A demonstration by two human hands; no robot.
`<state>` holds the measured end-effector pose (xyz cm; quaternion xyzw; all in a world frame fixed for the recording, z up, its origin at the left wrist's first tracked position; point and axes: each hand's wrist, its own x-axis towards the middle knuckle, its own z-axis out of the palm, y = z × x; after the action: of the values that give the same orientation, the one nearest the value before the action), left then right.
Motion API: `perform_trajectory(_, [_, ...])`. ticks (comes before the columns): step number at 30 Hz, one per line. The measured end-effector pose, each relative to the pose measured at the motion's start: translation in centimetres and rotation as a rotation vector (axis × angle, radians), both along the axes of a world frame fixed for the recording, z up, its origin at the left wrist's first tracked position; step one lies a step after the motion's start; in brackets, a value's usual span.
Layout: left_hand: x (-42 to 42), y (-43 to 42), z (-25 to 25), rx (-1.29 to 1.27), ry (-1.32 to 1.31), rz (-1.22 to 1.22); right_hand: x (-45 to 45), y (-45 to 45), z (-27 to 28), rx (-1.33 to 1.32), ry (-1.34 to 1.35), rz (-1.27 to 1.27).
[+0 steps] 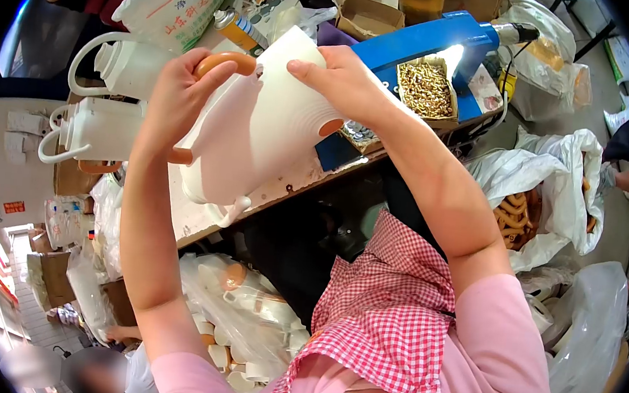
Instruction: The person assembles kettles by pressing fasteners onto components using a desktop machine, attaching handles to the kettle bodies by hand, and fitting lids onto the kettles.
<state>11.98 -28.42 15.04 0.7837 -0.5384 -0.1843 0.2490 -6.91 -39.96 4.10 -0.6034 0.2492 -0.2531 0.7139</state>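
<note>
A large white plastic jug [253,131] with a ribbed band lies tilted over the workbench edge in front of me. My left hand [178,91] is closed round a curved tan handle [227,63]. One end of that handle meets the jug's upper side, and its other end shows lower down beside the wall. Whether it is fastened there, I cannot tell. My right hand [347,83] grips the jug's rim, thumb on the outer wall and fingers hidden behind. A white curved spout-like part [231,212] projects from the near end.
Right of the jug stands a blue machine [417,44] with a lit lamp and a box of brass-coloured screws [426,90]. More white jugs [103,129] stand left. A spray can [239,31] lies behind. Sacks of tan handles [516,214] are right; another person's arm [123,333] shows lower left.
</note>
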Motion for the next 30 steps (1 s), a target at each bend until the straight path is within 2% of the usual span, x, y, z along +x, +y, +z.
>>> perform_trajectory(3, [0.1,0.1,-0.3,-0.023,-0.052,-0.095,0.2,-0.5,-0.7,-0.122,0.008,0.007])
perform_trajectory(6, [0.0,0.0,-0.3,-0.004,-0.031,-0.089,0.4,-0.8,-1.2,-0.132,-0.016,0.032])
perform_trajectory(10, [0.2,0.1,-0.3,0.003,-0.03,-0.094,0.6,-0.4,-0.9,-0.089,-0.007,0.016])
perform_trajectory(16, [-0.3,0.4,0.3,0.046,0.138,0.023,-0.1,-0.2,0.0,-0.031,0.045,0.04])
perform_trajectory(18, [-0.6,0.4,0.2,0.012,0.067,-0.059,0.2,-0.3,-0.5,-0.205,0.046,-0.015])
perform_trajectory(22, [-1.5,0.2,0.5,0.045,0.004,-0.029,0.3,-0.3,-0.6,-0.178,0.076,-0.016])
perform_trajectory(24, [-2.1,0.0,0.4,-0.017,-0.193,-0.103,0.2,-0.2,-0.4,-0.027,0.031,0.0])
perform_trajectory(28, [-2.8,0.0,0.9,0.072,-0.246,-0.04,0.6,-0.5,-0.9,-0.069,-0.072,0.006])
perform_trajectory(30, [-1.7,0.1,0.0,-0.027,-0.256,-0.126,0.3,-0.6,-0.8,-0.088,-0.025,0.013])
